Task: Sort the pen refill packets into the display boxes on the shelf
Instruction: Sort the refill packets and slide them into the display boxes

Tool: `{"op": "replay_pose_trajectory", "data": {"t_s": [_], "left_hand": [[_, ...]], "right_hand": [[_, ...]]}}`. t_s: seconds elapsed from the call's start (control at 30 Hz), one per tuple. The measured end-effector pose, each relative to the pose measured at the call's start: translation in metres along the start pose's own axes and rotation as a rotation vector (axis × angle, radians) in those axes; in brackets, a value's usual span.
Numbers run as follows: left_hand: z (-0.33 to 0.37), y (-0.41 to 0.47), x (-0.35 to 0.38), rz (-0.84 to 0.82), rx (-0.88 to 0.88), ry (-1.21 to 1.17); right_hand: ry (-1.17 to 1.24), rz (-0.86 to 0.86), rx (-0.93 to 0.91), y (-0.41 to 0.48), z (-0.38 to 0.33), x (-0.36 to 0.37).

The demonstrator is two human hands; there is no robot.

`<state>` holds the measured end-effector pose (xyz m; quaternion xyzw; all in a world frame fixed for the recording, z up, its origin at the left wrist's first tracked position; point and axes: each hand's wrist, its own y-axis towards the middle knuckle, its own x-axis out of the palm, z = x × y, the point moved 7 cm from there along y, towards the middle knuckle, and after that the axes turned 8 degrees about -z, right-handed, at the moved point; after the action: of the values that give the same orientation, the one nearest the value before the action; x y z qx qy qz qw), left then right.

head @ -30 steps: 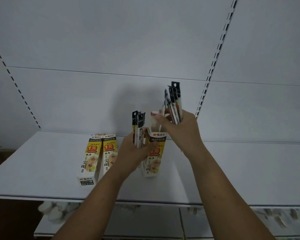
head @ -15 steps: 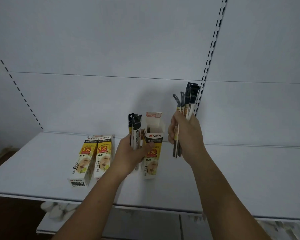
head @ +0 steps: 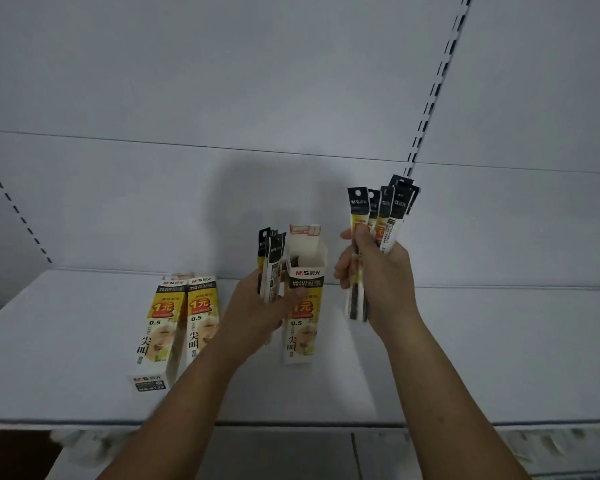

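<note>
An open yellow-and-white display box (head: 305,306) stands on the white shelf (head: 84,358), flap up. My left hand (head: 257,313) grips a few pen refill packets (head: 271,258) upright and its thumb lies across the box's front. To the right of the box, my right hand (head: 378,282) grips a fanned bunch of several refill packets (head: 381,216), black tops up, above the shelf. Two more display boxes (head: 181,323) stand side by side at the left.
The shelf's white back panel (head: 291,98) rises behind the boxes, with slotted uprights (head: 433,91) at right and left. The shelf's front edge (head: 326,422) runs below my forearms. Blurred objects lie on a lower level beneath it.
My right hand has drawn its bunch of packets away from above the open box to the right and fanned them. My left hand has stayed at the box with its packets.
</note>
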<state>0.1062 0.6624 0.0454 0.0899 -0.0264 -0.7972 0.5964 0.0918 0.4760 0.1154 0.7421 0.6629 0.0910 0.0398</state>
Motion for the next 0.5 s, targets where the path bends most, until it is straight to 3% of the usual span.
{"op": "replay_pose_trajectory", "data": {"t_s": [0.33,0.5], "left_hand": [[-0.006,0.016,-0.001,-0.155,0.058,-0.027],[-0.003,0.018,-0.003,-0.145,0.074,0.009]], "right_hand": [[-0.097,0.223,0.033,-0.014,-0.009,0.0],[-0.193,0.326,-0.021,-0.019,-0.018,-0.011]]}}
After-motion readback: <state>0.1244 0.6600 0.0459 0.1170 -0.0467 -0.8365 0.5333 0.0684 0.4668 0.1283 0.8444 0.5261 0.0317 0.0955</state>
